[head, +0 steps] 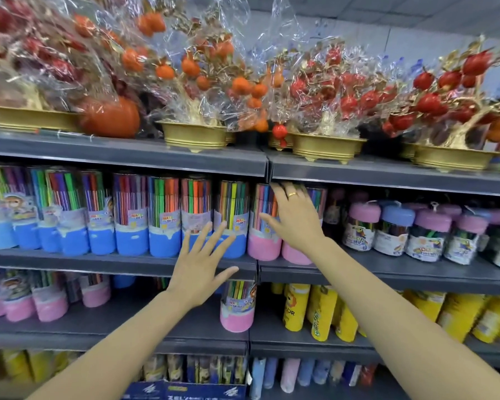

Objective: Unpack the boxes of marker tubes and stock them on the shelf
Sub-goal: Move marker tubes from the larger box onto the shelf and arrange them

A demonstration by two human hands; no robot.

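Observation:
A row of clear marker tubes with blue bases (pixel 132 217) lines the grey middle shelf (pixel 113 262), ending on the right in two pink-based tubes (pixel 264 226). My right hand (pixel 296 217), wearing a gold ring, lies flat with straight fingers against the rightmost pink-based tube, thumb across its neighbour. My left hand (pixel 202 264) is spread open in front of the blue-based tubes near the shelf edge, holding nothing. One pink-based tube (pixel 237 307) stands alone on the shelf below, under my left hand.
Gold pots of wrapped fake fruit trees (pixel 195 137) crowd the top shelf. Jars with pink and blue lids (pixel 396 229) stand right of my right hand. Yellow tubes (pixel 321 313) and more pink-based tubes (pixel 49 298) fill the lower shelf. A blue box (pixel 185 391) sits at the bottom.

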